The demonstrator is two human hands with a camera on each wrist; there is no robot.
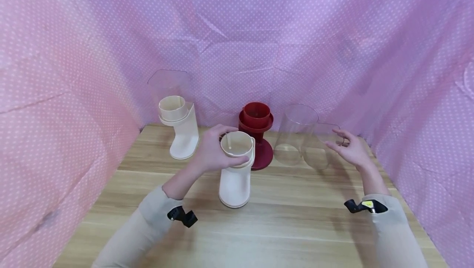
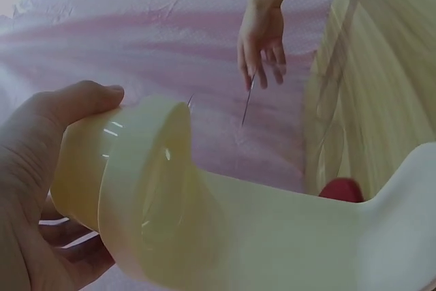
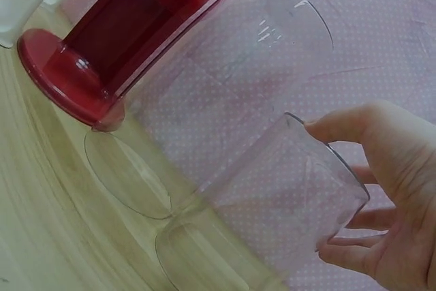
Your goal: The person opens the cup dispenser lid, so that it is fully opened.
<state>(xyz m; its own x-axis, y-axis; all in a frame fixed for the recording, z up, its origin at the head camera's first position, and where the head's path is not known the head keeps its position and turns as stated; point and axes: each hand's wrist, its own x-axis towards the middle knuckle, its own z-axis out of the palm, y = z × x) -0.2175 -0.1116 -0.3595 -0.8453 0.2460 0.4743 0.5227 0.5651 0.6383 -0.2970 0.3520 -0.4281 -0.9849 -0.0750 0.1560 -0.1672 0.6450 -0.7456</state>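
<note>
My left hand [image 1: 214,150] grips the cup-shaped top [image 1: 238,146] of a cream stand [image 1: 235,187], which is upright on the table with a rounded foot. In the left wrist view, the thumb lies along one side of the cream cup [image 2: 85,148] and the fingers curl round the other. Over on the right, my right hand [image 1: 352,150] holds the upper rim of a clear tube [image 3: 279,195] between thumb and fingers. This tube's top edge looks angular, and its rounded lower end is at the table. A taller clear tube [image 1: 294,126] with a round rim stands beside it.
A red stand [image 1: 263,154] with a red cup is just behind the cream one. Farther left stands another cream stand [image 1: 185,138], a clear angular-topped piece [image 1: 168,82] rising above its cup. Pink dotted cloth [image 1: 237,54] encloses the wooden table [image 1: 289,227].
</note>
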